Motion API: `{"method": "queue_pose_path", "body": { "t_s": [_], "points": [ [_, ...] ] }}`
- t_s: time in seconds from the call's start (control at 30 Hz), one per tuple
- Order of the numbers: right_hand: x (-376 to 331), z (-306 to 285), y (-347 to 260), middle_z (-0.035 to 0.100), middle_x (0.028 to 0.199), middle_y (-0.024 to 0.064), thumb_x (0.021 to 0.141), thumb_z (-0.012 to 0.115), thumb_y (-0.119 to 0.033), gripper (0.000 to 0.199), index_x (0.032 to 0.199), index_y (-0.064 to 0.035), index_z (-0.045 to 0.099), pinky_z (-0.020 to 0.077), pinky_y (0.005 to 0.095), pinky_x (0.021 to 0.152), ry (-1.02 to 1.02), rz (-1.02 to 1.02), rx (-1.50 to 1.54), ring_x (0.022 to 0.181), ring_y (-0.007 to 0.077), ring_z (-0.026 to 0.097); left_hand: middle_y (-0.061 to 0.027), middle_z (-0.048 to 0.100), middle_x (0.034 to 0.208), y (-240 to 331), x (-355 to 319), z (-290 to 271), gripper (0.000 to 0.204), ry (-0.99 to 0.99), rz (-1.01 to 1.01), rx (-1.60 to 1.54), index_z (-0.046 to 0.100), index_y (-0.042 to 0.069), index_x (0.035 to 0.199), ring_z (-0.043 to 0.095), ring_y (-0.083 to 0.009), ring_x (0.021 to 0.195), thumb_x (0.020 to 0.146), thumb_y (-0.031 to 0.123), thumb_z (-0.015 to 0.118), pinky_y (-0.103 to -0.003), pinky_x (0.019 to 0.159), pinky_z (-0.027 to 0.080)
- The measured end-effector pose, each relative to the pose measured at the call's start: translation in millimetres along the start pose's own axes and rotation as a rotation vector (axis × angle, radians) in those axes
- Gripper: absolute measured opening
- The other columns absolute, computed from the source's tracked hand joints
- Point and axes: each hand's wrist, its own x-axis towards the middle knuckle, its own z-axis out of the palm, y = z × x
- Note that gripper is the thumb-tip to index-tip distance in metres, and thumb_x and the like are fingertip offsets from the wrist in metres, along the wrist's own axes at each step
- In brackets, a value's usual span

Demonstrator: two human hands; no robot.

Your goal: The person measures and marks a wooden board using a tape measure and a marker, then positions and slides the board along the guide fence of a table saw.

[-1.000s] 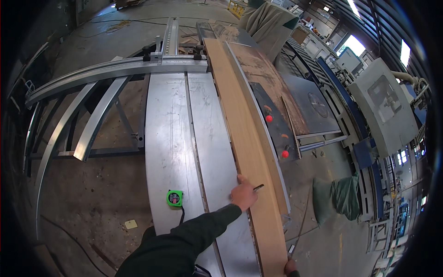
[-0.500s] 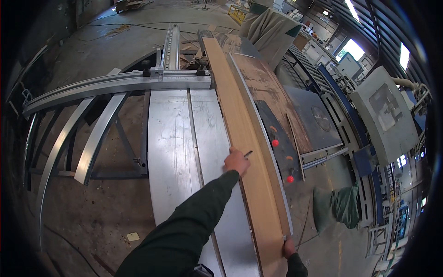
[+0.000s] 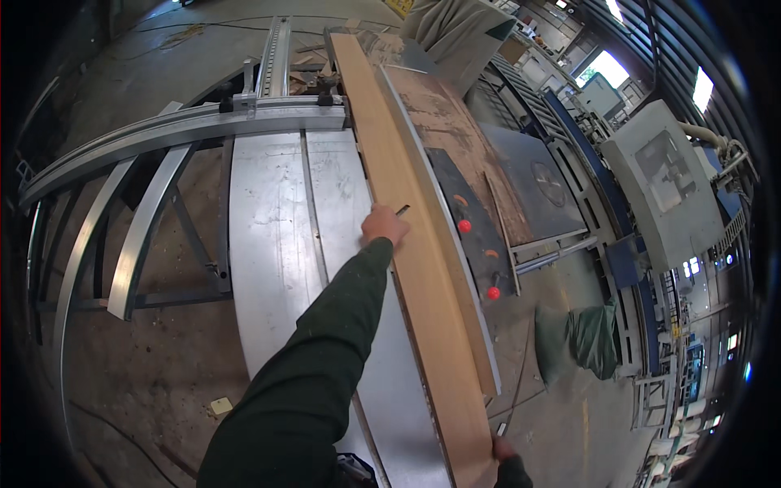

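Note:
A long wooden board (image 3: 442,342) lies lengthwise over the pale metal saw table (image 3: 272,244), against a metal fence (image 3: 444,213). My left hand (image 3: 384,225) is closed at the board's left edge, around the middle of its length. From its fingers a dark, slim pen-like stick (image 3: 403,210) points out over the wood. My right hand (image 3: 505,449) is low in the picture, beside the board's right edge near its close end. A small pale piece (image 3: 502,429) juts from its curled fingers; its kind is too small to tell.
A metal crossbeam (image 3: 203,128) runs left from the board's far part. Two red knobs (image 3: 493,293) stand on the dark plate right of the fence. Further right are a green bag (image 3: 594,340), a roller conveyor (image 3: 521,98) and a grey machine cabinet (image 3: 663,183).
The view has shifted, so the scene sits higher and further left. Along the board, my left hand is further away. My right hand is nearer to me, beyond the fence's close end.

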Motion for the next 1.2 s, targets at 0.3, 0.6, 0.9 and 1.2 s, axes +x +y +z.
{"method": "queue_pose_path", "body": {
  "t_s": [0.3, 0.6, 0.9, 1.2],
  "points": [
    [-58, 150, 308, 0.058, 0.144, 0.0237, 0.105, 0.039, -0.051, 0.065, 0.151, -0.0075, 0.05, 0.0374, 0.046, 0.118, 0.297, -0.078, -0.016, 0.139, 0.0375, 0.05, -0.0219, 0.068, 0.119, 19, 1, 7, 0.045, -0.085, -0.008, 0.03, 0.075, -0.001, 0.107, 0.07, -0.0386, 0.106, 0.075, 0.031, 0.07, -0.045, 0.089, 0.057],
    [-41, 121, 202, 0.062, 0.138, 0.0246, 0.1, 0.048, -0.056, 0.063, 0.143, -0.0117, 0.061, 0.0404, 0.0466, 0.114, 0.445, 0.491, 0.627, 0.135, 0.0428, 0.051, -0.0234, 0.075, 0.097, 20, 62, 20, 0.041, 0.151, 0.019, -0.001, 0.073, -0.002, 0.097, 0.073, -0.0403, 0.094, 0.073, 0.031, 0.069, -0.046, 0.08, 0.059],
    [-4, 42, 45, 0.07, 0.119, 0.0228, 0.104, 0.04, -0.05, 0.062, 0.129, 0.0034, 0.061, 0.0488, 0.0476, 0.098, 0.501, 0.322, 0.423, 0.113, 0.0392, 0.064, -0.0231, 0.072, 0.088, -9, 2, 33, 0.054, 0.015, 0.215, -0.066, 0.055, -0.012, 0.11, 0.074, -0.0407, 0.081, 0.084, 0.031, 0.074, -0.05, 0.07, 0.059],
    [48, 15, -7, 0.075, 0.107, 0.0212, 0.107, 0.033, -0.048, 0.065, 0.121, 0.0072, 0.064, 0.0545, 0.0464, 0.088, 0.611, 0.095, 0.522, 0.098, 0.0363, 0.071, -0.0256, 0.071, 0.081, 1, -198, 50, 0.101, -0.335, 0.279, -0.168, 0.013, -0.026, 0.146, 0.072, -0.0405, 0.074, 0.088, 0.034, 0.07, -0.051, 0.064, 0.056]
  ]
}}
